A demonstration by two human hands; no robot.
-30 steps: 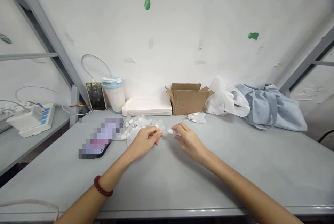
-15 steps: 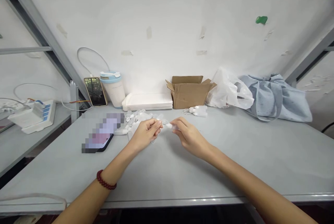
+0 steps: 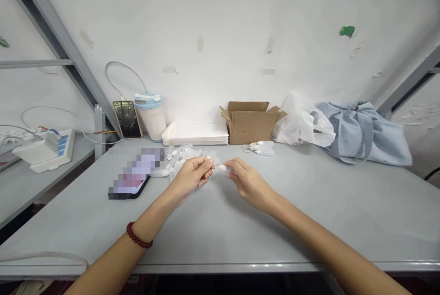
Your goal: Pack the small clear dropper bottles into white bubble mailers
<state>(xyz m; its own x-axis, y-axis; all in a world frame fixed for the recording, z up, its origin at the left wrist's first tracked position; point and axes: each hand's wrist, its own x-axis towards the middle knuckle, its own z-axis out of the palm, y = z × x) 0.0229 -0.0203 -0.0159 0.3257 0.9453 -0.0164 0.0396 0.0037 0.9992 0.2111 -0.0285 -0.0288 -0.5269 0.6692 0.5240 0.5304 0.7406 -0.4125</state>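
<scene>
Both hands meet over the middle of the grey table (image 3: 309,221). My left hand (image 3: 191,176) pinches one end of a small white plastic part (image 3: 220,166), and my right hand (image 3: 246,180) pinches the other end, fingertips nearly touching. Just behind the left hand lies a heap of similar clear and white plastic parts (image 3: 178,159). A dark red bead bracelet (image 3: 138,236) sits on my left wrist.
A phone (image 3: 132,179) lies flat at the left. Along the wall stand another phone (image 3: 127,119), a white cup with a blue lid (image 3: 150,116), white trays (image 3: 195,134), a cardboard box (image 3: 250,122), a plastic bag (image 3: 302,123), a blue cloth bag (image 3: 364,132). More white parts (image 3: 261,147) lie by the box.
My hands have drawn closer together on the small part. The view has shifted slightly; nothing on the table has moved.
</scene>
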